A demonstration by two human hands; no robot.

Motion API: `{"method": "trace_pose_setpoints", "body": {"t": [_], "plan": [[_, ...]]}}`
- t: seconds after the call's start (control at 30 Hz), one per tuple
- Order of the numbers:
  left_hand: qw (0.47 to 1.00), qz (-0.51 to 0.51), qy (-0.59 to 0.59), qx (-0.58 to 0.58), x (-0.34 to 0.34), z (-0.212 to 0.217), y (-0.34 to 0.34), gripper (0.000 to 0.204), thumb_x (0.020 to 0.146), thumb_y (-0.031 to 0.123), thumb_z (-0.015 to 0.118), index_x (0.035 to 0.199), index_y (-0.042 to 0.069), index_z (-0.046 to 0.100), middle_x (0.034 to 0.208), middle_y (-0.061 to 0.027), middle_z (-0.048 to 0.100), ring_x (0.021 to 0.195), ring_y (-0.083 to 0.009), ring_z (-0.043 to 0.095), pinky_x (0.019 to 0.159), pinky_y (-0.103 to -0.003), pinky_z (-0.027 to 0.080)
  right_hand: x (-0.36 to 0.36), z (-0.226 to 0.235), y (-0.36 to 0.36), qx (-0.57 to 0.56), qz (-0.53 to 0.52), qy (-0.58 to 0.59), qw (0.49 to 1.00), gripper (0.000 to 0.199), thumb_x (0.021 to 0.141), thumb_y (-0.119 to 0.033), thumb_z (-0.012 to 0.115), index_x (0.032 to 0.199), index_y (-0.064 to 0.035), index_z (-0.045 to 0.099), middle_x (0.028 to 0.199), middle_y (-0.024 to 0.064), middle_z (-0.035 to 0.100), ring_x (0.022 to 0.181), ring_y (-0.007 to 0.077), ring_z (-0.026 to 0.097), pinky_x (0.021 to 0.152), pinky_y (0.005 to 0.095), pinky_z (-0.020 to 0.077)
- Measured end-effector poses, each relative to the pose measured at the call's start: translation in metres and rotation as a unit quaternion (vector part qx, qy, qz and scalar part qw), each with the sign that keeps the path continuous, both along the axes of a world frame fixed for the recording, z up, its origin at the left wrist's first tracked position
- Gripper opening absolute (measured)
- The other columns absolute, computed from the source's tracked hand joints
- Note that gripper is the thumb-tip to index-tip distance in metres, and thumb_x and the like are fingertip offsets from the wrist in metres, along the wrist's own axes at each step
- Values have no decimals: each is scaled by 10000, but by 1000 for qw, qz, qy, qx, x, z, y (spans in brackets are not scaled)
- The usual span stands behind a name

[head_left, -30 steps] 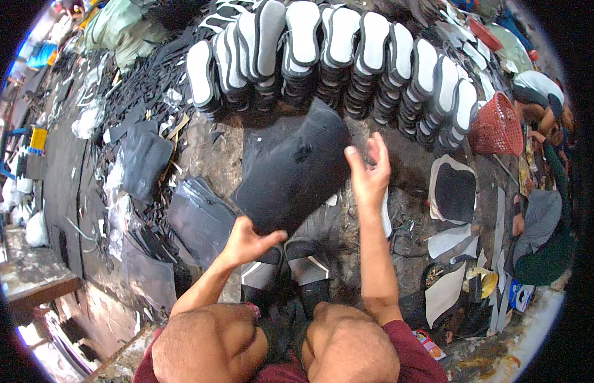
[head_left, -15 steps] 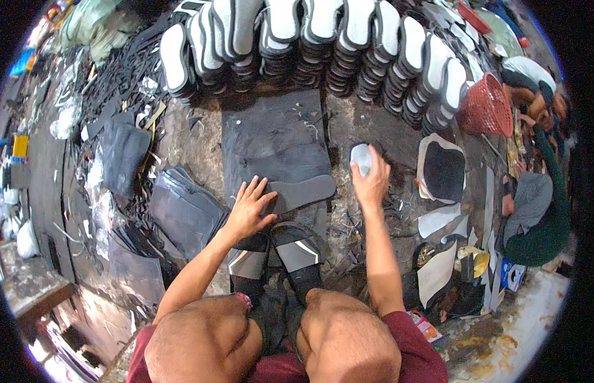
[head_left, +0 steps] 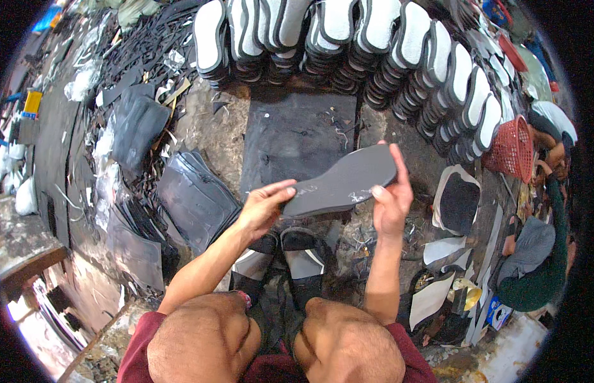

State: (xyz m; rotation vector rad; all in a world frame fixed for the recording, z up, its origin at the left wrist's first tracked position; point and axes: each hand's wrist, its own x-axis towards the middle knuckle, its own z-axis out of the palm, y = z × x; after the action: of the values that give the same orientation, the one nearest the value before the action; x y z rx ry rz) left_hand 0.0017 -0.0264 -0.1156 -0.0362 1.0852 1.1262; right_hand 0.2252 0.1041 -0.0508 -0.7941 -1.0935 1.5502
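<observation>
A dark grey shoe sole with faint pale marks on its face is held up in front of me, slanting upward to the right. My left hand pinches its lower left end, thumb on top. Around the broader right end, my right hand is closed, with the thumb on the face and the fingers behind. Below the sole lies a black square mat, partly covered by it. Stacked soles with white tops stand in an arc beyond the mat.
Black sheets lie in a pile at the left, near dark scraps. To the right are a red plastic basket, a white-edged black piece and pale offcuts. Another person is at the far right.
The sole has come up off the mat into both hands. My left hand was spread flat beside it; my right hand has left a pale rounded object on the right and moved to the sole.
</observation>
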Motion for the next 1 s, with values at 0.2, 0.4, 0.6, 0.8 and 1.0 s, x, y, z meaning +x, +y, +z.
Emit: {"method": "trace_pose_setpoints", "body": {"t": [0.2,0.4,0.6,0.8,1.0], "plan": [[955,119,271,9,-40,-62,13,388,790,94,862,1113,-7,671,989,-72,725,882,-126,665,798,-267,531,9,-103,10,-137,-25,-258,956,504,811,19,776,1298,-17,650,1179,130,699,1039,176,668,916,298,538],[942,6,335,-18,-51,-61,18,441,795,76,833,1204,-23,699,1009,-69,739,860,-119,665,802,-254,527,14,-137,13,-158,-43,-259,952,445,820,14,771,1255,-7,678,1164,136,706,1054,194,669,948,316,529],[926,-36,375,4,-56,-66,19,428,813,86,815,1202,-48,694,1042,-103,749,907,-132,691,831,-270,550,21,-145,18,-154,-52,-250,955,446,816,31,784,1248,7,676,1152,115,701,1029,175,657,916,307,536],[909,-45,415,-7,-52,-64,23,376,812,72,810,1157,-43,716,1026,-107,755,901,-136,701,832,-277,560,20,-144,18,-175,-46,-268,946,436,815,17,786,1239,-5,684,1137,116,698,1012,183,655,893,312,535],[913,-27,406,21,-54,-85,18,366,839,73,791,1173,-46,700,1009,-95,748,885,-135,694,824,-278,557,21,-155,20,-166,-40,-278,945,429,804,-11,793,1222,-31,696,1161,153,698,1053,220,663,958,338,518]]}}
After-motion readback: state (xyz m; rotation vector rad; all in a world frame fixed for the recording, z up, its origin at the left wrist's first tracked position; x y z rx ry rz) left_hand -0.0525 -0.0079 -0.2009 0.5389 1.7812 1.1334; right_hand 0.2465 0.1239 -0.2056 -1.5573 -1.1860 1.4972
